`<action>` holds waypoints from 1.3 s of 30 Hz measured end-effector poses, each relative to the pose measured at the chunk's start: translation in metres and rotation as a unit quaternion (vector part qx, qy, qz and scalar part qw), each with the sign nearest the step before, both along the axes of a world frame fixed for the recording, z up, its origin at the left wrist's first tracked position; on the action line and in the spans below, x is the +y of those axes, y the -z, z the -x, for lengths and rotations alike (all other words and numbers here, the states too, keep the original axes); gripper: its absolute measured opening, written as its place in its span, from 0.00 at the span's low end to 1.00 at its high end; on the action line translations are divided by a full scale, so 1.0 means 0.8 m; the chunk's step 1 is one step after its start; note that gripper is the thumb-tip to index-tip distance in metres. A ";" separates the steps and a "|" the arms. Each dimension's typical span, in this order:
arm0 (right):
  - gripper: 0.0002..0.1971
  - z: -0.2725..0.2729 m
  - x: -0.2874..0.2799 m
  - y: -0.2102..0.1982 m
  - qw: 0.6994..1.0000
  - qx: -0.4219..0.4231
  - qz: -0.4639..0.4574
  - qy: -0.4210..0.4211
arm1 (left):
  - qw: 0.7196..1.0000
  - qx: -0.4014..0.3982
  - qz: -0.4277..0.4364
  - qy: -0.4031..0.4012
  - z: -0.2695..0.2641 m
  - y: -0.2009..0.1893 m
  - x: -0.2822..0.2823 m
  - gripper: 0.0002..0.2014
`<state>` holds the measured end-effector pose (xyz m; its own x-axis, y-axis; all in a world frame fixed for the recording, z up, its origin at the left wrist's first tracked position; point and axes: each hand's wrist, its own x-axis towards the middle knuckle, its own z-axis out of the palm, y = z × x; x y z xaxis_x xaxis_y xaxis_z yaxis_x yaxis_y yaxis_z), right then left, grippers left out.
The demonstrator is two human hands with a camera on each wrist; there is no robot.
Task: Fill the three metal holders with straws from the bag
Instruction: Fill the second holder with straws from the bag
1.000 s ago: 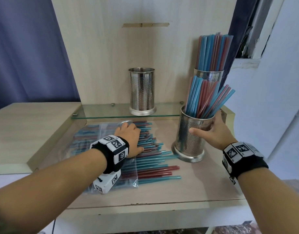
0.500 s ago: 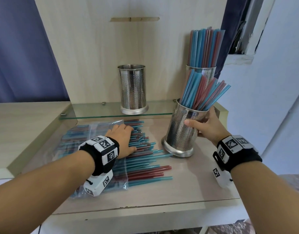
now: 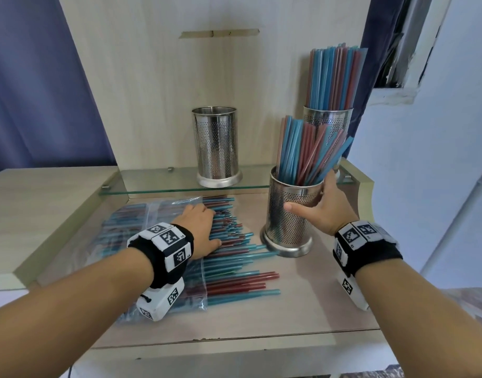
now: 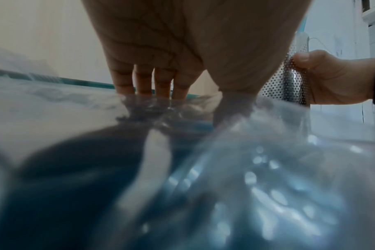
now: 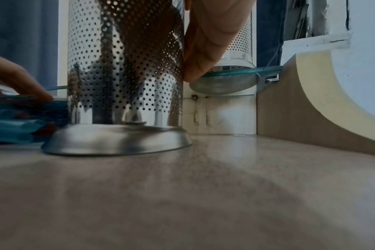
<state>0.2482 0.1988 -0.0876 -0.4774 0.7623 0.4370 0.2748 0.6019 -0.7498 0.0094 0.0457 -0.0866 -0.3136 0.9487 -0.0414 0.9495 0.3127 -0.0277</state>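
While our left hand (image 3: 200,230) is lying flat on the straws (image 3: 234,257) | our right hand (image 3: 323,211) is gripping the near holder (image 3: 291,214), standing on the table (image 3: 302,309).

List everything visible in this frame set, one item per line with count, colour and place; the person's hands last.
Metal holders: three, perforated silver; empty holder mid glass shelf, full holder at the shelf's right end, part-filled holder on the desk.
Straws: many, blue and red; upright in two holders, loose straws spilling from the bag.
Bag: one, clear plastic, on the desk's left side.
Glass shelf: one, greenish edge, against the back panel.
Desk: one, light wood.
Curtain: blue, behind left.
Left hand: flat on bag and straws.
Right hand: grips the part-filled holder.
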 end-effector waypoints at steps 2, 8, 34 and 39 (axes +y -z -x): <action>0.48 0.000 0.000 0.001 1.000 -0.003 -0.005 0.000 | 1.000 0.004 0.007 0.000 0.002 0.001 0.002 0.35; 0.47 -0.002 0.000 0.001 1.000 -0.006 0.003 0.005 | 1.000 0.019 0.021 0.000 0.009 -0.005 0.010 0.30; 0.51 0.000 0.000 0.003 1.000 0.001 0.025 -0.004 | 0.992 0.048 -0.052 0.101 -0.013 -0.030 0.017 0.10; 0.47 0.000 0.001 0.003 1.000 0.010 0.026 -0.007 | 0.986 -0.019 -0.100 0.135 -0.018 -0.035 0.020 0.08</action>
